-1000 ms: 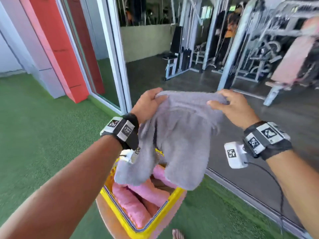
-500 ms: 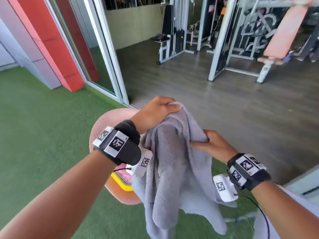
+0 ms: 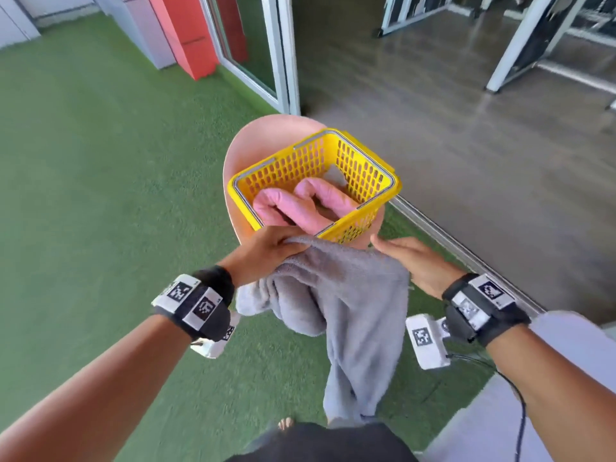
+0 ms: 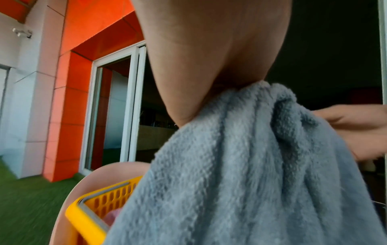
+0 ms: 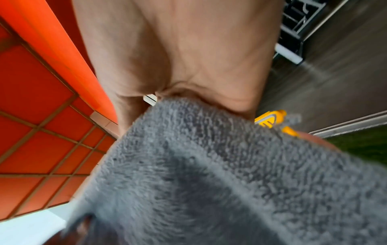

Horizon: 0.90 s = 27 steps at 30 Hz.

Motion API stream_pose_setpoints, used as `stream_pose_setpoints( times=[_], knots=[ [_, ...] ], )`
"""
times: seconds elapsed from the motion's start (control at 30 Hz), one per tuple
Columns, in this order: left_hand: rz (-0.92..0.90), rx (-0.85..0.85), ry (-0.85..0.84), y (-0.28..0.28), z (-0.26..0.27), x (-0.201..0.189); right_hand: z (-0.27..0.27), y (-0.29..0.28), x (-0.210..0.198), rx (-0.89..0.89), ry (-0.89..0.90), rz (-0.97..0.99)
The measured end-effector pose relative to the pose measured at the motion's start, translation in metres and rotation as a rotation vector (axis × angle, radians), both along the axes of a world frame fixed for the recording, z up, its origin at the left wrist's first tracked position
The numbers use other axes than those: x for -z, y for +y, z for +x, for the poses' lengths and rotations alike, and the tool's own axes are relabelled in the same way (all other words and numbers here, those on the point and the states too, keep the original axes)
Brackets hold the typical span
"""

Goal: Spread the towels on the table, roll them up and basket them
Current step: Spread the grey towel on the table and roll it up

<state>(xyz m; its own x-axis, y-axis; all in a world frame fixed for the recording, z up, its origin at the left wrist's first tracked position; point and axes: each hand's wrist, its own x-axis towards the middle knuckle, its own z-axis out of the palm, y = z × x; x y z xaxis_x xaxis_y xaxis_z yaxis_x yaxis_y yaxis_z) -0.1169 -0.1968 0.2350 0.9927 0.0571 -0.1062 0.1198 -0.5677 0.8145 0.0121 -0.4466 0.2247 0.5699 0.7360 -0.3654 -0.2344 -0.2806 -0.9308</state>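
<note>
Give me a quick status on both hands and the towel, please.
Left hand and right hand grip grey towel, hanging bunched. Yellow basket holds pink towels. Nothing in the way.

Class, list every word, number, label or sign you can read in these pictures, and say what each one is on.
None: no readable words or numbers.
Left wristband: black-and-white square code markers only, no letters.
Right wristband and the white camera block: the same code markers; a small round mark is too blurred to read.
Yellow basket: no label visible.
</note>
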Motion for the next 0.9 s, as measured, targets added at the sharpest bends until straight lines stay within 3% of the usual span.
stream_pose_setpoints(
  times=[0.13, 0.3, 0.57, 0.7, 0.9],
  knots=[
    [-0.191, 0.049, 0.164, 0.014, -0.054, 0.01, -0.032, 0.048, -0.027, -0.051, -0.167, 0.101],
    [-0.682, -0.139, 0.155, 0.033, -0.069, -0.015, -0.07, 0.113, -0.078, -0.164, -0.317, 0.19],
    [-0.95, -0.125, 0.061, 0.059, -0.07, -0.046, -0.095, 0.149, -0.12, -0.225, -0.555, 0.286],
    [-0.725, -0.059, -0.068, 0.07, -0.066, -0.069, -0.096, 0.156, -0.125, -0.178, -0.639, 0.255],
    [-0.328, -0.067, -0.409, 0.092, -0.058, -0.12, -0.102, 0.167, -0.112, -0.104, -0.492, 0.208]
  ],
)
